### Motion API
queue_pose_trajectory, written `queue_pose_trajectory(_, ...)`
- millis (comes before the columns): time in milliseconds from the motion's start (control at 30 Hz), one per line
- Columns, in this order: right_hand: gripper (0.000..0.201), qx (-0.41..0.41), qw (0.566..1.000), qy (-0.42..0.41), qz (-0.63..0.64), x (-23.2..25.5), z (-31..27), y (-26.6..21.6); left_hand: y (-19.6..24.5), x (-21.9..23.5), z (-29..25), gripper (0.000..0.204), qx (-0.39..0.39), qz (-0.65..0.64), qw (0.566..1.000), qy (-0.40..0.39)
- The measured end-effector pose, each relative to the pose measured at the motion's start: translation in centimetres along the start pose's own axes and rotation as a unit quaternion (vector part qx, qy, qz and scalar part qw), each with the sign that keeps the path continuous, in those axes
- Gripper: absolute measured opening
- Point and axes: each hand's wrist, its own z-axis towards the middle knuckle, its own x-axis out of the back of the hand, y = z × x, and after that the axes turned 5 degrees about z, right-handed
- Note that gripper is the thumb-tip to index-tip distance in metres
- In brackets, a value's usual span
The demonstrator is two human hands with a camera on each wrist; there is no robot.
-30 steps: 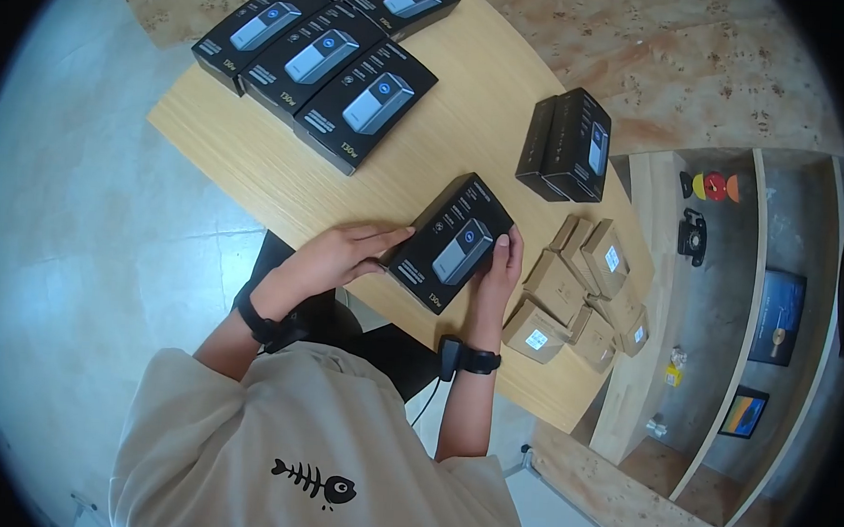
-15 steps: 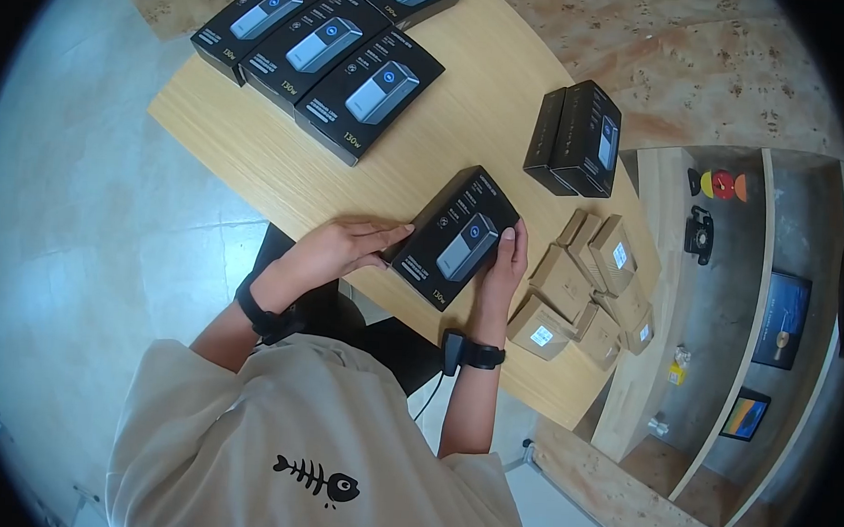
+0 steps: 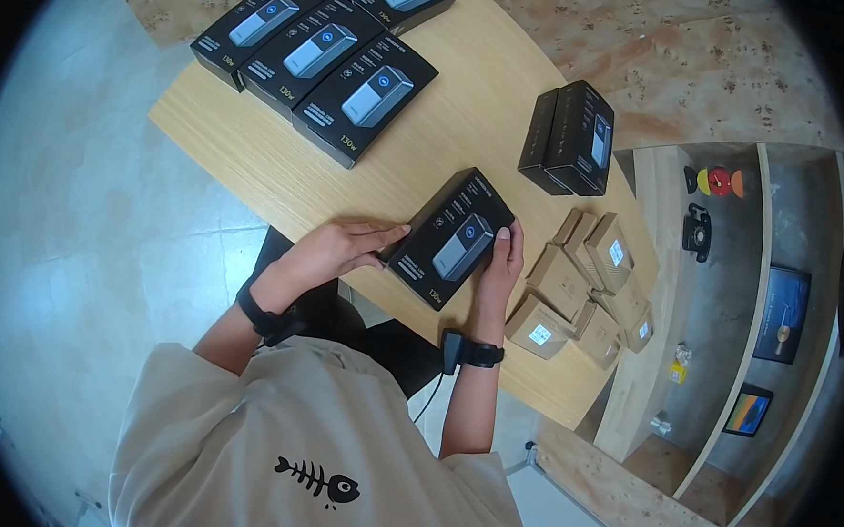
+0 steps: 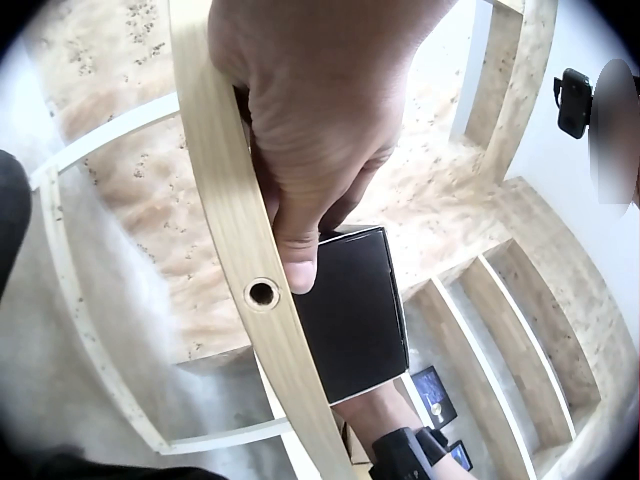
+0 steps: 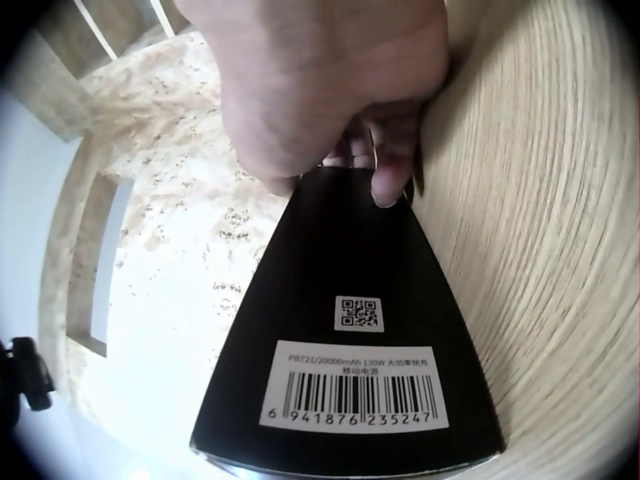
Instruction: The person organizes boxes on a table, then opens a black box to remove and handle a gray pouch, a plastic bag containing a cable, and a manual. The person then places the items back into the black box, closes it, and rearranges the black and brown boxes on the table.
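Observation:
A black power bank box (image 3: 452, 241) with a silver device printed on its face sits by the table's near edge, between both hands. My left hand (image 3: 342, 250) holds its left side, with fingers along that side and the thumb lower down. In the left wrist view the left thumb (image 4: 301, 275) lies on the box's plain black side. My right hand (image 3: 501, 272) grips the opposite side, its thumb near the edge of the printed face. The right wrist view shows a barcode label (image 5: 355, 388) and a QR code on the side by that hand.
Several matching black boxes (image 3: 364, 98) lie together at the table's far left. Two more black boxes (image 3: 581, 138) stand at the far right. Several small brown cartons (image 3: 559, 280) are piled to the right of my right hand. Shelving (image 3: 639, 304) stands beyond the table's right edge.

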Motion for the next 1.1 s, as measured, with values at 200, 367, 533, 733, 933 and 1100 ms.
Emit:
queue_pose_trajectory(200,0.059,0.018,0.999,-0.003,-0.031,0.1,-0.3,0.1,0.4,0.3,0.2,0.063,0.04,-0.035,0.998,-0.024)
queue_pose_trajectory(367,0.058,0.06,0.997,0.0,-0.058,-1.2,-5.7,-0.3,0.0,-0.3,-0.2,0.033,-0.001,0.061,0.986,0.154)
queue_pose_trajectory(533,0.066,0.066,0.993,-0.041,-0.085,-2.2,-9.2,1.3,-0.5,-0.1,-1.0,0.01,0.042,0.088,0.982,0.163)
queue_pose_trajectory(733,0.07,0.02,0.98,-0.14,-0.143,-6.9,-6.6,1.1,-0.3,-1.1,0.4,0.014,0.014,0.169,0.97,0.175)
queue_pose_trajectory(933,0.065,0.054,0.965,-0.191,-0.169,-6.9,-4.7,2.7,-0.2,-1.2,0.5,0.013,0.056,0.208,0.957,0.192)
queue_pose_trajectory(1100,0.064,0.046,0.962,-0.157,-0.221,-8.4,-4.3,0.9,-0.2,-1.5,0.6,0.018,0.05,0.237,0.956,0.165)
